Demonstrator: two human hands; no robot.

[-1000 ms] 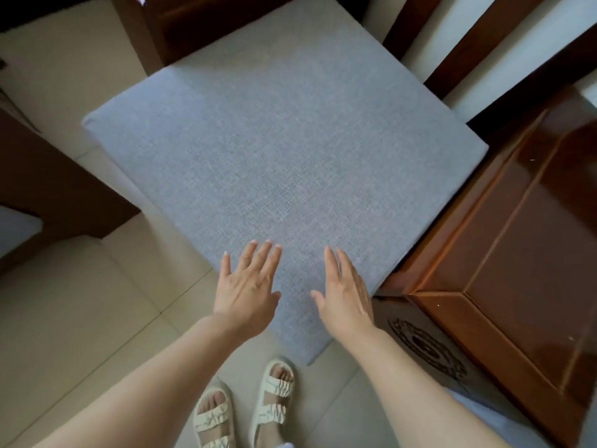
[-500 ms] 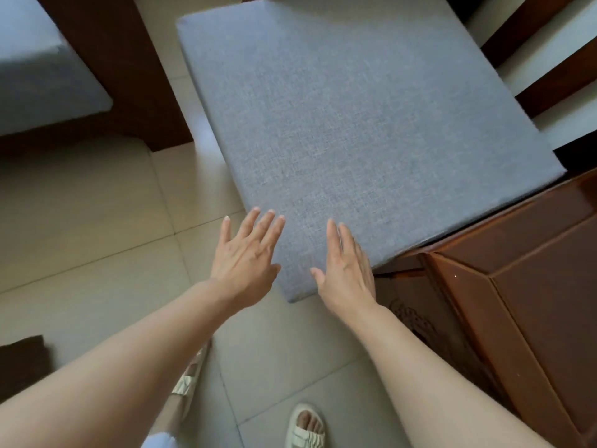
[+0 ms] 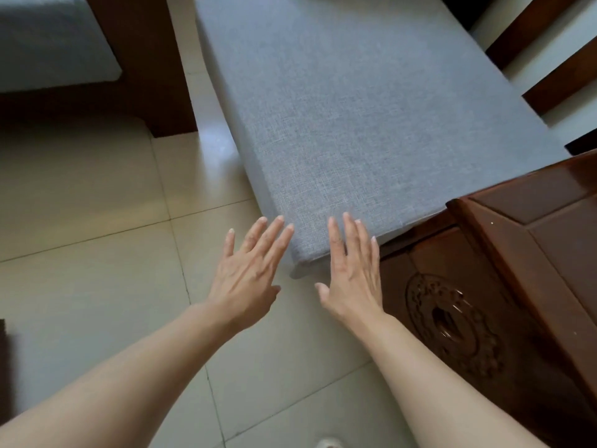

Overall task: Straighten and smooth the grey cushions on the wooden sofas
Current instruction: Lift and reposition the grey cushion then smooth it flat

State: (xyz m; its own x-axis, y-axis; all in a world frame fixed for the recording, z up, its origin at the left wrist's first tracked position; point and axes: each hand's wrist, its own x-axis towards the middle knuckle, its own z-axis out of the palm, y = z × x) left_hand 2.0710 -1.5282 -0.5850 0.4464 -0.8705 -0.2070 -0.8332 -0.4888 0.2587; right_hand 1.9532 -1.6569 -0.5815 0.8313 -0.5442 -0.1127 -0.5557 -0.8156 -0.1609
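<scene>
Cushion [image 3: 355, 118] grey, woven, flat, near corner overhanging sofa [image 3: 517, 253]; far end cropped. Left hand [image 3: 248, 273], right hand [image 3: 352, 276] flat-fingered, contact unclear.

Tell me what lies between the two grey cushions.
In the head view, a dark wooden sofa arm and a strip of pale floor tiles separate the left cushion from the big cushion.

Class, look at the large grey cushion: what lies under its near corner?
Under the grey cushion, the near corner juts over the tiled floor; beside it shows the carved wooden frame. The cushion hides the seat base beneath.
</scene>
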